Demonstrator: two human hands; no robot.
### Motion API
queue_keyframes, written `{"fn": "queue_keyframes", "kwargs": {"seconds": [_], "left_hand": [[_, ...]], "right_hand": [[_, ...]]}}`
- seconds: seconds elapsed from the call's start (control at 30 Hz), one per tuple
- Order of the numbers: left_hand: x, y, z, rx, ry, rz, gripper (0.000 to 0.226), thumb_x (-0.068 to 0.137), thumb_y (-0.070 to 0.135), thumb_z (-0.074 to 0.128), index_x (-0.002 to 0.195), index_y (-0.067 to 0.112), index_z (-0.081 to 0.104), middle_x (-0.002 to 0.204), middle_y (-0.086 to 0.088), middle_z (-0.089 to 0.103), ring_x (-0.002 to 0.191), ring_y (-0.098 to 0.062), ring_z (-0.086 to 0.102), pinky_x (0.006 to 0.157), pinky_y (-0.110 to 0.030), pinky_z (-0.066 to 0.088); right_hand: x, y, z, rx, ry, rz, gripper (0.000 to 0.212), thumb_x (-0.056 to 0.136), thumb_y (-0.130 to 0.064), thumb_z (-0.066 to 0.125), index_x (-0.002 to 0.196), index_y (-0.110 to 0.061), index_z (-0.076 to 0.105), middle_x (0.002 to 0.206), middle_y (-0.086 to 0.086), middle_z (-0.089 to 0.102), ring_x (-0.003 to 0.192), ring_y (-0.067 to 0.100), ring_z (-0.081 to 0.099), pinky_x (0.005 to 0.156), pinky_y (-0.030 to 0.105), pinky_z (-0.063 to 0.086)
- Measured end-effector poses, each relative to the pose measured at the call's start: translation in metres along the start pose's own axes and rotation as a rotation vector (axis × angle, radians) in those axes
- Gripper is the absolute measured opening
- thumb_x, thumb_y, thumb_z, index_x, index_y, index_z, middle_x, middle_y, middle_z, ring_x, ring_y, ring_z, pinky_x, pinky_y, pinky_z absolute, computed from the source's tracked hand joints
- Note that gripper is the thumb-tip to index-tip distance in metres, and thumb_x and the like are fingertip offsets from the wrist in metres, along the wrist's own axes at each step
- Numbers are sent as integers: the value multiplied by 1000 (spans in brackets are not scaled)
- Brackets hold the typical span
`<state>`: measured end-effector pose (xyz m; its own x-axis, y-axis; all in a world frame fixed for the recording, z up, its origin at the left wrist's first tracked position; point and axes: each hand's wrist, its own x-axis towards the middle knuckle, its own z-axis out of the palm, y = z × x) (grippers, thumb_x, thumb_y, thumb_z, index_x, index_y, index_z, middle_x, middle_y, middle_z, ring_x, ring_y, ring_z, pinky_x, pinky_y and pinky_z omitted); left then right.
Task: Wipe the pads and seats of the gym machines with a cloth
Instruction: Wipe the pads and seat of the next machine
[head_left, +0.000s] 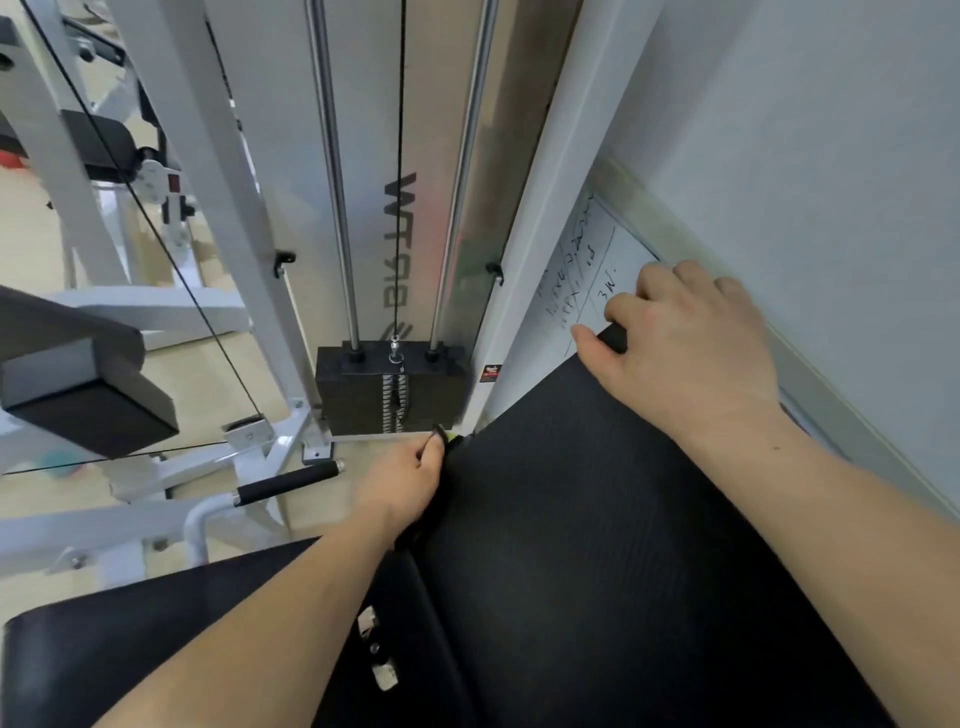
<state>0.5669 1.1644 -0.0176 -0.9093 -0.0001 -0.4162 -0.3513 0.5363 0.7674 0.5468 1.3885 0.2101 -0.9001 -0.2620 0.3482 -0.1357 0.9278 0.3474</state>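
A large black ribbed mat fills the lower middle, tilted up toward the wall. My left hand is shut on its left edge near the far corner, where a small yellow-green scrap shows; I cannot tell what the scrap is. My right hand is shut on the mat's far right corner, close to the wall. A smooth black seat pad lies under my left forearm at the lower left. No wiping cloth is clearly in view.
A white cable machine frame with a black weight stack stands straight ahead. A whiteboard with handwriting leans on the wall at right. A black-grip handle, another padded bench and more machines sit to the left.
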Motion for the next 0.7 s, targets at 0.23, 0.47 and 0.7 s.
{"fn": "queue_keyframes", "kwargs": {"seconds": [0.23,0.47,0.7], "left_hand": [[-47,-52,39,-245,351,-324,32,107,43,38,101,19,57,107,-10,65,96,-30,62,88,-45,51],[-14,-80,23,-277,468,-207,41,103,47,40,115,17,64,121,-11,61,108,-29,59,95,-46,50],[-22,-111,80,-253,430,-186,33,104,45,50,135,42,62,139,6,43,129,-20,45,109,-41,44]], "right_hand": [[-25,-89,18,220,-100,-357,24,86,-32,69,76,-11,76,76,10,63,78,36,61,79,49,50],[-56,-171,82,89,-503,-548,27,100,-34,52,118,-23,69,117,3,66,113,28,55,98,44,37],[-66,-203,104,-95,-527,-578,28,104,-33,46,117,-23,69,121,6,64,119,31,51,106,51,36]]}}
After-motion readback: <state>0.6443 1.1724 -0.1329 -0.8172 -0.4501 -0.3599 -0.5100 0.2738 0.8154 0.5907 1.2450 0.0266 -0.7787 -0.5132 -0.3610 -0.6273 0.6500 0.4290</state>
